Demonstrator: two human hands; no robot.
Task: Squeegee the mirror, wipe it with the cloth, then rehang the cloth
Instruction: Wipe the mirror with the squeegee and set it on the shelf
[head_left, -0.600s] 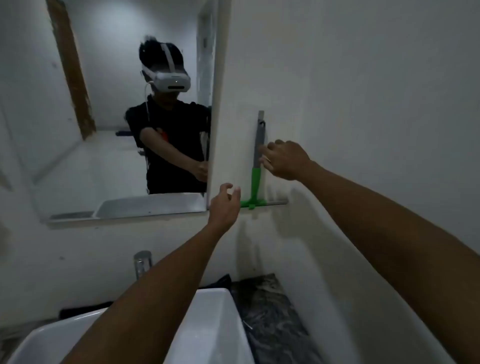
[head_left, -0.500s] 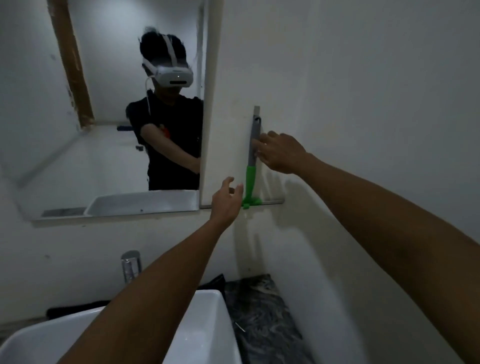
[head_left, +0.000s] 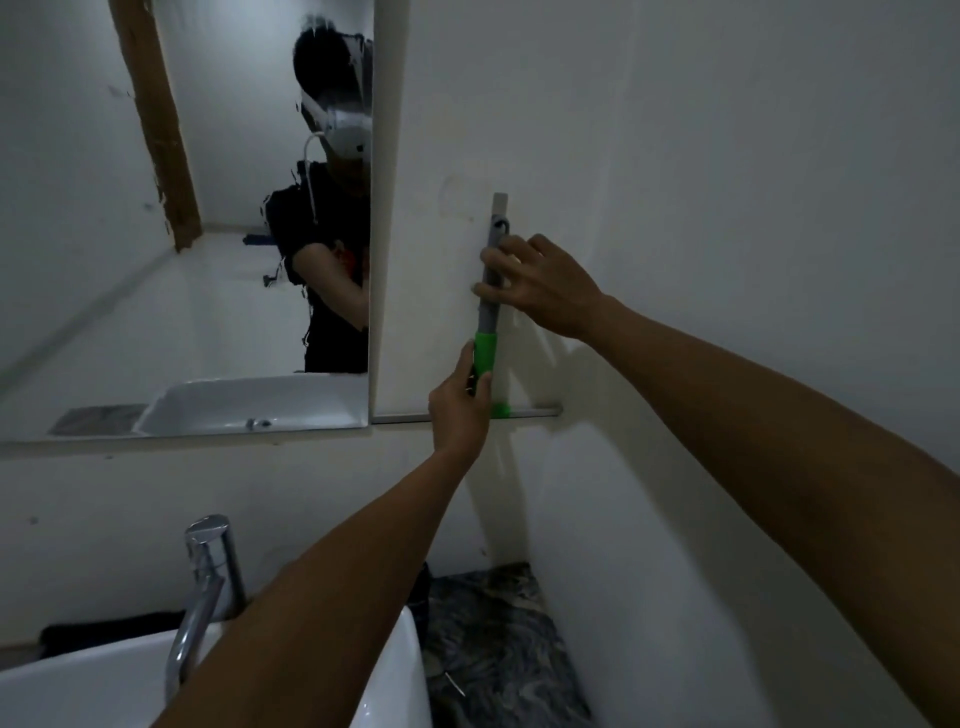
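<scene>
Where the white wall (head_left: 701, 156) fills the right of the frame, hangs upright from a hook, handle up and blade down: the squeegee (head_left: 488, 306), grey along the upper handle, green lower down, blade running level at the bottom, just right of the mirror's lower right corner. Gripped in two places. Right hand (head_left: 540, 283), reaching in from the right edge, curled around the grey part of the handle, fingers wrapped across its front. Left hand (head_left: 460, 410), coming up from the lower centre, pinching the green section between thumb and fingers. Mirror (head_left: 182, 312) across the upper left of the frame, reflecting a person in a dark top with a white headset, plus a basin. Below, at lower left, a chrome tap (head_left: 205, 587) standing over a white sink (head_left: 78, 686). At bottom centre, right of the sink, a dark marbled counter (head_left: 498, 649). No telling where the cloth is.
</scene>
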